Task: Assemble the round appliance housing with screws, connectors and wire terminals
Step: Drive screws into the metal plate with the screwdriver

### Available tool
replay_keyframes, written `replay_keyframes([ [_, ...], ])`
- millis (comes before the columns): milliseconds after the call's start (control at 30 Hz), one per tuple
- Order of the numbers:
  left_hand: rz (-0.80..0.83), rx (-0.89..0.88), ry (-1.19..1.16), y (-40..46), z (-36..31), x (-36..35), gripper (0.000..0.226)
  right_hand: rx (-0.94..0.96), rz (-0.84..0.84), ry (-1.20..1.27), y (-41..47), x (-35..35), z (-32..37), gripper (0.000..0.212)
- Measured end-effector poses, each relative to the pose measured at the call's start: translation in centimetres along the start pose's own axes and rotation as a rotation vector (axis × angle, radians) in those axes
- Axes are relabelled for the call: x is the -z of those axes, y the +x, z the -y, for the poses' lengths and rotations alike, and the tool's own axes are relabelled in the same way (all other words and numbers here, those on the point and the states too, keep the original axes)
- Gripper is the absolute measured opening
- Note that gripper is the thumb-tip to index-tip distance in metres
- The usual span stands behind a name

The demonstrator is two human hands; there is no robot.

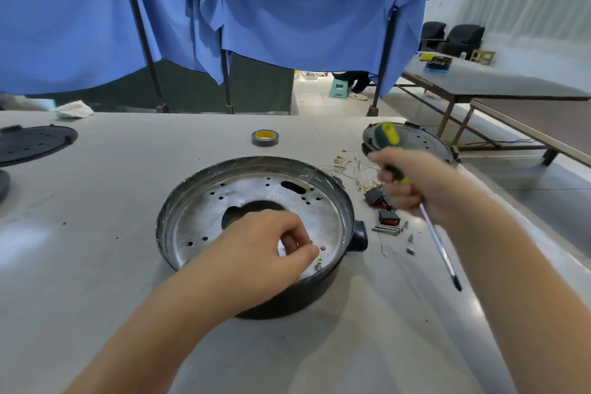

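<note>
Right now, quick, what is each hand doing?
Left hand: inside the round housing, fingers curled together near a small screw; whether it pinches anything cannot be told.
Right hand: grip closed round the screwdriver.

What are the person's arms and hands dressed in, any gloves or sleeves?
Nothing shows on them. The left hand and the right hand are bare, with no gloves, rings or watch in view. Both forearms are uncovered right to the bottom edge of the picture, so no sleeve is seen.
</note>
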State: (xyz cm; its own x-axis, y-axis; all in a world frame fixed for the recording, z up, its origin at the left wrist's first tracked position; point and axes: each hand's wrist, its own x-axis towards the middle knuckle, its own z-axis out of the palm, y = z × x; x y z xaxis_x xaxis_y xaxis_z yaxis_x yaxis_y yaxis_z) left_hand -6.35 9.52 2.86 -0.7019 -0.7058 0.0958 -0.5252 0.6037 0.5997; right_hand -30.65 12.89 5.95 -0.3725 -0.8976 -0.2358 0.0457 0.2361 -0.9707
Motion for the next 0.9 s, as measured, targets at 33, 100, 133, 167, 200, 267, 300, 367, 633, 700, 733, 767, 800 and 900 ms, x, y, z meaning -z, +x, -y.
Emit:
replay_keyframes([
  [33,0.025,0.002,0.002,0.1,0.0,0.0,0.013,-0.028,-0.011,-0.033,0.2,-0.3,-1.2,0.021],
  [100,0.065,0.000,0.021,0.4,0.0,-0.1,0.007,-0.049,-0.048,-0.108,0.6,-1.2,-3.1,0.020],
  [133,0.078,-0.005,0.033,0.6,-0.1,0.0,0.006,-0.051,-0.071,-0.145,0.8,-1.6,-3.6,0.018],
  [167,0.085,-0.010,0.047,0.7,-0.3,0.0,0.005,-0.050,-0.096,-0.174,0.8,-1.8,-4.0,0.015],
  [200,0.087,-0.016,0.064,0.8,-0.4,0.1,0.005,-0.050,-0.115,-0.190,1.0,-2.0,-4.2,0.013],
  [267,0.092,-0.030,0.104,1.1,-0.7,0.2,0.007,-0.059,-0.133,-0.196,1.0,-2.2,-4.3,0.006],
  [300,0.099,-0.035,0.117,1.2,-0.8,0.3,0.009,-0.062,-0.140,-0.204,1.0,-2.3,-4.4,0.005],
  [367,0.122,-0.034,0.123,1.5,-0.8,0.3,0.011,-0.061,-0.142,-0.260,1.0,-2.3,-4.8,0.006],
  [633,0.292,-0.032,0.125,2.9,-1.8,1.1,0.011,-0.078,-0.026,-0.365,1.2,-2.4,-6.1,0.011],
  [700,0.327,-0.031,0.133,3.3,-2.3,1.2,0.012,-0.079,-0.012,-0.356,1.2,-2.3,-6.2,0.012],
  [733,0.347,-0.028,0.135,3.5,-2.6,1.3,0.012,-0.078,-0.006,-0.351,1.2,-2.2,-6.2,0.014],
  [767,0.367,-0.024,0.140,3.7,-2.7,1.3,0.013,-0.079,-0.001,-0.344,1.3,-2.2,-6.3,0.015],
  [800,0.383,-0.019,0.144,3.8,-2.9,1.3,0.013,-0.078,0.003,-0.335,1.3,-2.2,-6.3,0.015],
  [900,0.391,-0.028,0.156,3.8,-2.7,1.2,0.011,-0.079,0.011,-0.321,1.5,-2.2,-6.4,0.014],
])
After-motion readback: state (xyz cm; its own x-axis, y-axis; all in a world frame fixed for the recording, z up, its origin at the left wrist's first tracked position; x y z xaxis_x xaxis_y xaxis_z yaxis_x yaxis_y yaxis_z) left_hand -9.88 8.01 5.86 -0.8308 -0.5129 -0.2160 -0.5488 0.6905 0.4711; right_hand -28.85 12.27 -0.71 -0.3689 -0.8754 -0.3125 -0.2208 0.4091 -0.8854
